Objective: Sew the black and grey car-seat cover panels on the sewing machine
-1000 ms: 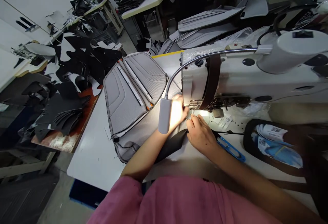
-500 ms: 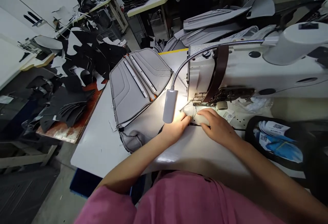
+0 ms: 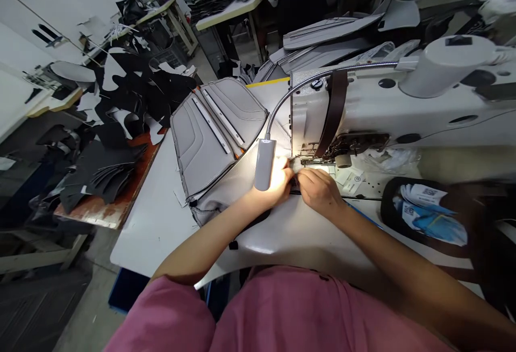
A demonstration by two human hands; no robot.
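Head view: your gray cover [image 3: 213,142] lies on the white table [image 3: 157,234], reaching toward the sewing machine [image 3: 371,99].
Left hand [image 3: 279,184]: curled by the needle area; its grip you can't tell through glare.
Right hand [image 3: 320,193]: fingertips pinching what looks like the cover's edge.
In the way: lamp [image 3: 265,166] overlapping your left hand.
Rightward: dark-rimmed tray [image 3: 389,201], blue packets [image 3: 445,227] inside.

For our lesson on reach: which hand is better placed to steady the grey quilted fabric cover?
Probably the left hand: it sits closer to the cover; the right hand is farther away.
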